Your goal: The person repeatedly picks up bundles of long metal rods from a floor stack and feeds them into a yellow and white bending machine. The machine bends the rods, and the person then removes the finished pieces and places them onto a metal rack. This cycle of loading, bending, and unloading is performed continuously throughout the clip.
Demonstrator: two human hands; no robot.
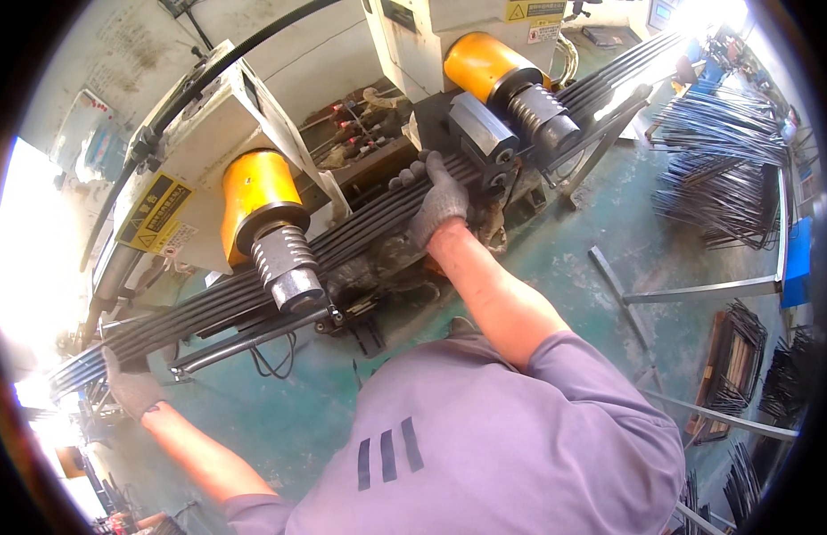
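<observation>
Several long dark steel rods (364, 230) lie side by side in a bundle, slanting from lower left to upper right across the machine. My right hand (440, 207), in a grey knitted glove, lies over the bundle near its middle, fingers curled round the far side. Far to the left, my gloved left hand (132, 390) holds the bundle near its left end; its thumb shows on top, while most of its fingers are hidden. Between my hands, a ridged metal roller (286, 263) on an orange housing (260, 187) stands over the rods.
A second orange housing (485, 64) with a ridged roller (543, 114) and a grey metal block (481, 129) stand right of my right hand. A bar (253, 346) runs along the near side. Stacked bent rods (721, 125) and a metal frame (707, 291) occupy the right.
</observation>
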